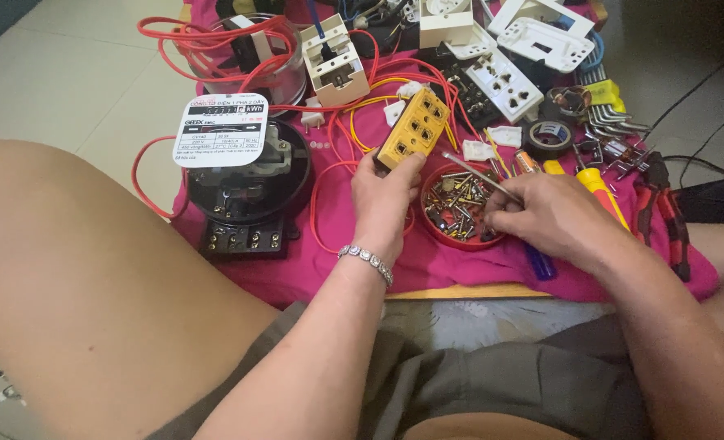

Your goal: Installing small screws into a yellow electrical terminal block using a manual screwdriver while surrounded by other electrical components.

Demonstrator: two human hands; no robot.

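holding a yellow rectangular plastic socket block [413, 128] with rows of holes, the left hand [385, 198] grips it from below, its fingers [401, 169] curled shut around the block's lower end; the block is tilted and raised just above the magenta cloth [435, 265]. a silver linked bracelet [366, 261] circles that wrist. just beside it, the right hand [541, 216] hovers over a round red shallow dish [460, 209] full of mixed metal screws, its fingers pressed together and pinching a thin metal screwdriver shaft [480, 175] that slants up to the left; the fingertips are touching or nearly touching the screws, i cannot tell which. red and yellow wires [337, 155] loop over the cloth around the block. to the left sits a black round electricity meter [248, 191] with a white label. further back lie white plastic socket plates [509, 81] and a roll of black tape [551, 137]. at the right lie red-handled pliers [659, 216] and a yellow-handled screwdriver [598, 191].
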